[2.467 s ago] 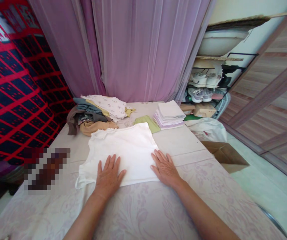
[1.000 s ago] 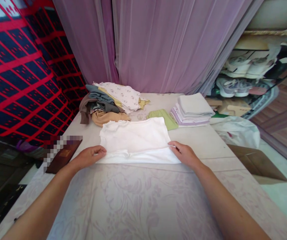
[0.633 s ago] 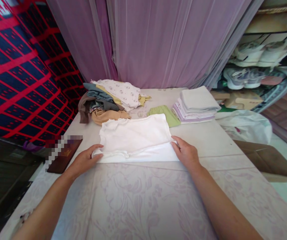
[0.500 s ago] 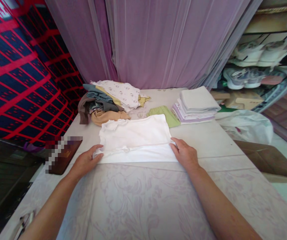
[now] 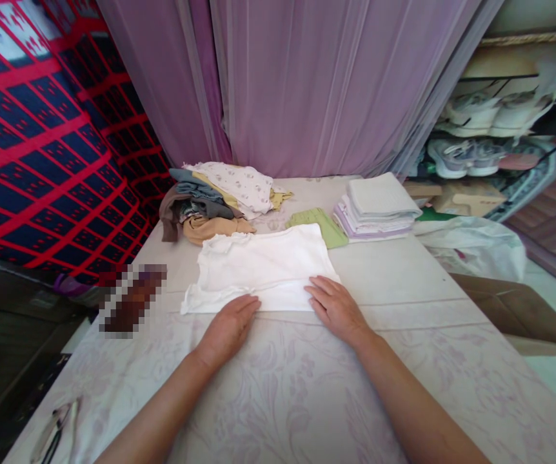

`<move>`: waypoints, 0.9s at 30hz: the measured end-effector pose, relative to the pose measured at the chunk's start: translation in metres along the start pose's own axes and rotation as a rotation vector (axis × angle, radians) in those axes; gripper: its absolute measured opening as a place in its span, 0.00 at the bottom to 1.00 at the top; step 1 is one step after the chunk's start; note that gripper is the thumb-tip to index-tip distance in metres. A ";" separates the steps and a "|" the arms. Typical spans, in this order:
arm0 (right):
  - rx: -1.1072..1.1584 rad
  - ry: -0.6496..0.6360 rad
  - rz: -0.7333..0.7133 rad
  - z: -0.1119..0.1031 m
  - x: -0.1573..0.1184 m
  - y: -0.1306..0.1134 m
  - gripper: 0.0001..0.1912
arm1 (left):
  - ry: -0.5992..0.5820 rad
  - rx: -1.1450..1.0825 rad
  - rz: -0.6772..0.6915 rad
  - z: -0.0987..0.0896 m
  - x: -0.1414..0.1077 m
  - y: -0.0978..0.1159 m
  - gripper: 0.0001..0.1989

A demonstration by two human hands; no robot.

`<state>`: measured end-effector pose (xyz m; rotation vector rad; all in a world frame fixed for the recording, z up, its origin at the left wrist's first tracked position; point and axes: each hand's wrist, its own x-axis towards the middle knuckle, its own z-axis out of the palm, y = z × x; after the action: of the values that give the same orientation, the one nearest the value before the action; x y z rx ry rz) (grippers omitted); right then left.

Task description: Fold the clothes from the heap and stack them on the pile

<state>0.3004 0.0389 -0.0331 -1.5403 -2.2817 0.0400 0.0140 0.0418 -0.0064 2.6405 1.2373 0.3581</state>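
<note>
A white garment (image 5: pixel 268 261), partly folded with a ruffled edge on its left, lies across the cloth-covered surface (image 5: pixel 278 386) in front of me. My left hand (image 5: pixel 232 325) rests on the near edge of the garment, fingers stretched out. My right hand (image 5: pixel 336 309) lies flat over its near right part, fingers extended and slightly apart. Neither hand grips the fabric. Just beyond the garment lies a folded green cloth (image 5: pixel 319 224).
A loose heap of clothes (image 5: pixel 224 193) sits at the back left. At the back right is a neat stack of folded pale cloths (image 5: pixel 379 203). Purple curtains (image 5: pixel 297 84) hang behind. An open cardboard box (image 5: pixel 515 309) and a shoe rack (image 5: pixel 495 135) stand on the right.
My left hand has let go of the garment's left corner and moved right along its near edge. My right hand has released the right edge and slid inward, flat on the fabric.
</note>
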 end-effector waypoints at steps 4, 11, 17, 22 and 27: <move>-0.046 -0.056 0.035 0.001 0.001 -0.001 0.19 | 0.015 0.089 -0.037 0.002 0.011 -0.013 0.19; -0.110 -0.139 0.070 -0.001 0.003 -0.006 0.23 | -0.089 0.214 -0.170 0.002 0.017 -0.028 0.24; -0.130 -0.107 0.046 0.007 0.002 -0.003 0.23 | -0.120 0.150 -0.210 0.002 0.015 -0.030 0.26; -0.036 0.045 -0.010 0.007 -0.002 0.004 0.19 | -0.025 0.003 -0.194 -0.009 0.015 -0.038 0.19; 0.032 0.163 0.089 -0.008 0.021 0.027 0.17 | 0.083 -0.022 -0.158 -0.029 0.028 -0.063 0.14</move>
<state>0.3203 0.0674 -0.0256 -1.5672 -2.0770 -0.0239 -0.0234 0.1055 0.0070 2.5119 1.4470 0.4555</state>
